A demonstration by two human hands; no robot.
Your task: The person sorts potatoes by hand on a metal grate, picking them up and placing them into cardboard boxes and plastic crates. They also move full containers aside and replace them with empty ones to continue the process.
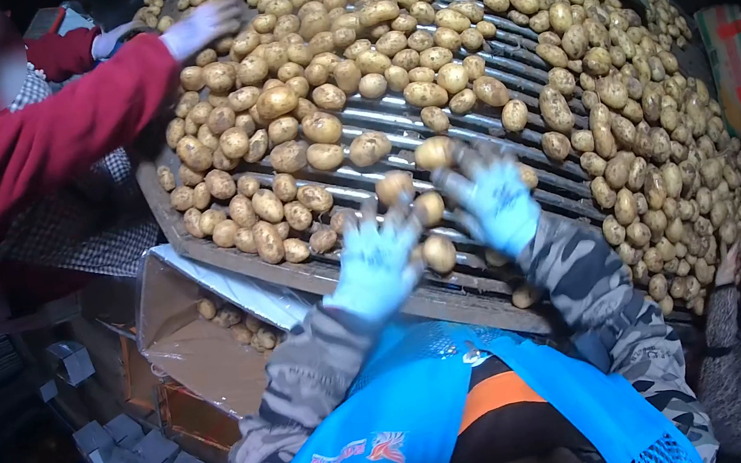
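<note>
Many potatoes (277,102) lie over a slatted metal rack (391,119). My left hand (374,265), in a light blue glove with dark fingertips, is over the rack's near edge, fingers spread beside a few potatoes. To its right, my right hand (493,197), gloved alike, is over the slats with its fingers apart and blurred, close to a potato (434,154). Between the two hands lie loose potatoes (439,254). Neither hand is closed round one.
At the left a co-worker in a red sleeve (81,117) reaches a gloved hand (206,29) over the potatoes. A lined cardboard box (196,356) holding potatoes stands below the rack's left edge. Another person's hand (730,265) is at the lower right.
</note>
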